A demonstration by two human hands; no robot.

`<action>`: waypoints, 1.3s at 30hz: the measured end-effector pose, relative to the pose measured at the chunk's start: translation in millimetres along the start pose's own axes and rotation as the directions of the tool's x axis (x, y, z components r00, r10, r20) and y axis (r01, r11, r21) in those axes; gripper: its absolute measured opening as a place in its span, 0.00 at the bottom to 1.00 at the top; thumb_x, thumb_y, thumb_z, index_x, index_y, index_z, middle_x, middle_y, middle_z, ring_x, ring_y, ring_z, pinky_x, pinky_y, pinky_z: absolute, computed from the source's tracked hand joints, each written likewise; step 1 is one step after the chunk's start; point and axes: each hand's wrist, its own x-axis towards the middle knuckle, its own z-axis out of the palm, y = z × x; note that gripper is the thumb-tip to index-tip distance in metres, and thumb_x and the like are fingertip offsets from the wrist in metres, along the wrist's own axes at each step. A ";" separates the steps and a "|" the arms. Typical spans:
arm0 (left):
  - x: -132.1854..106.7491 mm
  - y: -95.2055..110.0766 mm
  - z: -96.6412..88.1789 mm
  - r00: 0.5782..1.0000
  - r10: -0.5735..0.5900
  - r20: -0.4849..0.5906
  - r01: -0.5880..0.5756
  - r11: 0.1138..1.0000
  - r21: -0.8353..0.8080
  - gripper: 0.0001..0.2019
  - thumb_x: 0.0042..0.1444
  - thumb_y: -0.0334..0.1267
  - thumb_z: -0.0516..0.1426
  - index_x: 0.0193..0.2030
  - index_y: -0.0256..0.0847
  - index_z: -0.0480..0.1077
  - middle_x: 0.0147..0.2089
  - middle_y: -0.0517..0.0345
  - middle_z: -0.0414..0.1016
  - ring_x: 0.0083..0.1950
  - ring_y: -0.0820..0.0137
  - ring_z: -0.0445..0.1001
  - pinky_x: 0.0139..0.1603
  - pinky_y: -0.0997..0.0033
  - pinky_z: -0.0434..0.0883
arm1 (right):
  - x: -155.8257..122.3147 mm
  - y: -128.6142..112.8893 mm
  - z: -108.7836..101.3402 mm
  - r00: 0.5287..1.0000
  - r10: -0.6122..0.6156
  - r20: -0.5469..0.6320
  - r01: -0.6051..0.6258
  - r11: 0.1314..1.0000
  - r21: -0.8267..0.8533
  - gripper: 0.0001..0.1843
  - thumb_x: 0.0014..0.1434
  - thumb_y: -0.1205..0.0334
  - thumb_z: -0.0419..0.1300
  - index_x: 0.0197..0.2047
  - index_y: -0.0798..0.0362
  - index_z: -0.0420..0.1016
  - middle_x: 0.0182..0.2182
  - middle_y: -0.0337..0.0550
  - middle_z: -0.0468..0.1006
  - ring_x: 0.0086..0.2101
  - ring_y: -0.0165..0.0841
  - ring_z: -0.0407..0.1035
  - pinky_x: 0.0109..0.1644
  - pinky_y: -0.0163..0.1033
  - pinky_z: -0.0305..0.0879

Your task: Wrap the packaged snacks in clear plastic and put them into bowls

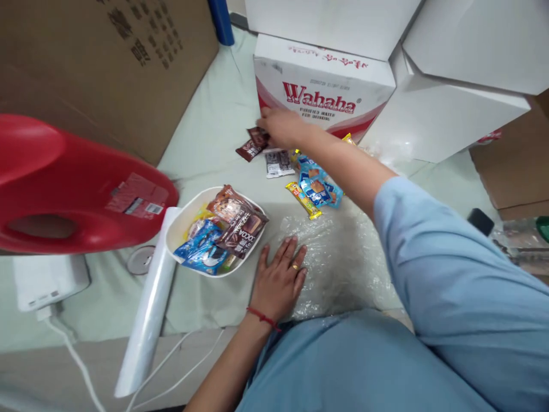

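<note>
Evidently, the dark brown packets (pixel 249 150) are lying on the far side of the scene, and the right hand (pixel 283 127) is reaching over them with its fingers bunched narrow at the upper one; I cannot tell whether it is gripping. A silver-grey packet (pixel 279 165) is lying just to the near side, while blue packets (pixel 316 187) and a yellow packet (pixel 303 200) are resting to the right, grouped loosely, probably for easy picking. Nearer and left, a white bowl (pixel 174 233) is keeping mixed packets together. The left hand (pixel 278 280) is holding nothing visible; it is lying palm down, fingers a little spread, beside crinkled clear plastic (pixel 343 263), perhaps steadying the lean. Pale green cloth (pixel 214 123) is covering the surface. A Wahaha box (pixel 326 97) is standing at the far side, a red jug (pixel 81 189) and a cardboard box (pixel 107 80) are filling the left, and a shiny white roll (pixel 148 309) is slanting below the bowl.
</note>
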 end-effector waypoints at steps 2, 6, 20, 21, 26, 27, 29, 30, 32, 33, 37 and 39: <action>0.2 -0.3 -0.5 1.000 -0.008 -0.001 0.008 1.000 -0.018 0.24 0.74 0.45 0.48 0.73 0.48 0.64 0.78 0.52 0.57 0.78 0.57 0.59 0.78 0.38 0.47 | 29.0 -11.2 13.9 0.995 -0.095 -0.009 0.095 0.995 0.010 0.14 0.66 0.62 0.59 0.50 0.63 0.76 0.53 0.46 0.76 0.53 0.35 0.72 0.49 0.33 0.63; 0.6 -0.7 -2.1 1.000 -0.004 -0.001 0.004 0.998 -0.056 0.24 0.73 0.44 0.49 0.72 0.49 0.65 0.78 0.51 0.59 0.77 0.56 0.61 0.78 0.38 0.47 | 57.8 -17.8 32.2 0.972 -0.133 0.192 0.123 0.991 0.060 0.08 0.58 0.66 0.65 0.40 0.62 0.75 0.44 0.41 0.80 0.49 0.34 0.75 0.50 0.35 0.66; 1.1 -0.9 0.1 1.000 0.011 -0.019 -0.012 1.000 -0.017 0.23 0.73 0.44 0.49 0.72 0.47 0.66 0.78 0.49 0.59 0.77 0.57 0.61 0.78 0.39 0.47 | -163.8 -25.5 -7.9 0.946 0.018 0.324 -0.283 0.535 0.796 0.06 0.60 0.62 0.58 0.38 0.56 0.73 0.33 0.42 0.81 0.36 0.35 0.73 0.39 0.35 0.68; 1.0 -1.2 0.5 1.000 0.014 -0.013 -0.014 1.000 -0.005 0.24 0.73 0.44 0.49 0.72 0.47 0.66 0.78 0.49 0.58 0.77 0.57 0.60 0.78 0.39 0.46 | -189.4 -28.9 0.6 0.886 -0.084 0.456 -0.381 0.429 0.819 0.06 0.58 0.62 0.59 0.37 0.55 0.74 0.31 0.41 0.80 0.33 0.34 0.73 0.36 0.35 0.68; 1.0 -1.7 2.6 1.000 0.024 0.008 -0.024 0.998 0.060 0.25 0.73 0.44 0.48 0.74 0.46 0.63 0.79 0.47 0.55 0.78 0.55 0.58 0.78 0.37 0.45 | -257.8 -49.4 38.6 0.645 -0.320 0.694 -0.624 0.303 0.720 0.09 0.53 0.64 0.61 0.39 0.54 0.76 0.30 0.36 0.79 0.31 0.31 0.74 0.35 0.33 0.67; 1.2 -1.6 2.9 1.000 0.026 0.009 -0.026 0.998 0.064 0.25 0.73 0.44 0.48 0.74 0.46 0.62 0.79 0.47 0.55 0.78 0.55 0.58 0.78 0.36 0.45 | -261.0 -48.9 39.7 0.664 -0.263 0.699 -0.593 0.384 0.708 0.08 0.53 0.64 0.62 0.38 0.54 0.76 0.30 0.36 0.80 0.32 0.32 0.74 0.35 0.33 0.66; 1.6 -1.3 3.3 1.000 0.026 0.009 -0.027 0.998 0.065 0.26 0.73 0.43 0.48 0.76 0.48 0.59 0.79 0.47 0.55 0.78 0.54 0.59 0.77 0.36 0.45 | -264.4 -42.4 35.0 0.733 -0.085 0.675 -0.500 0.606 0.619 0.07 0.56 0.62 0.64 0.38 0.54 0.78 0.33 0.39 0.81 0.35 0.34 0.74 0.35 0.34 0.62; 1.7 -1.2 3.4 1.000 0.025 0.007 -0.026 0.998 0.062 0.27 0.73 0.43 0.48 0.76 0.49 0.58 0.79 0.47 0.56 0.78 0.54 0.59 0.77 0.36 0.45 | -266.3 -38.2 30.1 0.766 0.010 0.643 -0.461 0.706 0.538 0.08 0.58 0.59 0.65 0.39 0.54 0.78 0.35 0.42 0.82 0.36 0.35 0.74 0.35 0.35 0.61; 1.8 -1.0 3.7 1.000 0.025 0.001 -0.025 0.998 0.060 0.28 0.72 0.43 0.48 0.77 0.50 0.57 0.79 0.47 0.56 0.78 0.53 0.59 0.77 0.35 0.46 | -272.8 -33.2 19.1 0.815 0.159 0.557 -0.427 0.814 0.393 0.15 0.62 0.51 0.65 0.44 0.54 0.79 0.41 0.48 0.84 0.39 0.39 0.75 0.36 0.37 0.59; 1.8 -0.9 4.0 1.000 0.027 -0.003 -0.026 0.998 0.062 0.28 0.72 0.43 0.48 0.77 0.50 0.56 0.79 0.47 0.56 0.78 0.53 0.60 0.77 0.35 0.46 | -277.3 -34.0 14.5 0.831 0.211 0.515 -0.431 0.830 0.355 0.19 0.63 0.47 0.64 0.47 0.54 0.78 0.43 0.51 0.84 0.41 0.41 0.75 0.36 0.37 0.59; 1.6 -0.9 5.5 0.999 0.033 -0.009 -0.032 0.996 0.079 0.28 0.73 0.43 0.48 0.77 0.50 0.56 0.79 0.47 0.56 0.78 0.52 0.60 0.77 0.35 0.46 | -295.3 -63.4 11.7 0.850 0.180 0.496 -0.423 0.793 0.438 0.26 0.63 0.39 0.63 0.51 0.53 0.76 0.44 0.52 0.84 0.41 0.44 0.77 0.36 0.39 0.61; 1.4 -0.7 5.8 0.999 0.032 -0.011 -0.031 0.996 0.085 0.28 0.73 0.43 0.48 0.78 0.49 0.55 0.79 0.47 0.56 0.78 0.52 0.59 0.77 0.36 0.46 | -300.8 -86.4 18.7 0.857 0.140 0.496 -0.411 0.766 0.494 0.26 0.63 0.41 0.65 0.52 0.54 0.76 0.45 0.52 0.83 0.43 0.45 0.78 0.39 0.40 0.64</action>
